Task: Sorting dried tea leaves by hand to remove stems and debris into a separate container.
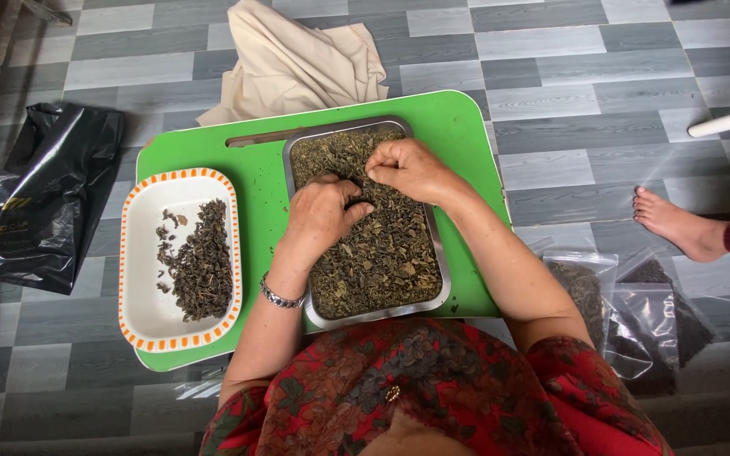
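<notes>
Both hands, left and right, rest curled and pinching in the leaves filling the steel tray, long axis twelve to six, with the dish at nine o'clock, nearer the left.

Short-sleeved red garment printed with dark leaf and flower shapes, small gold pendant at the chest. Silver link bracelet around the left wrist. Bare forearms, no rings visible.
</notes>
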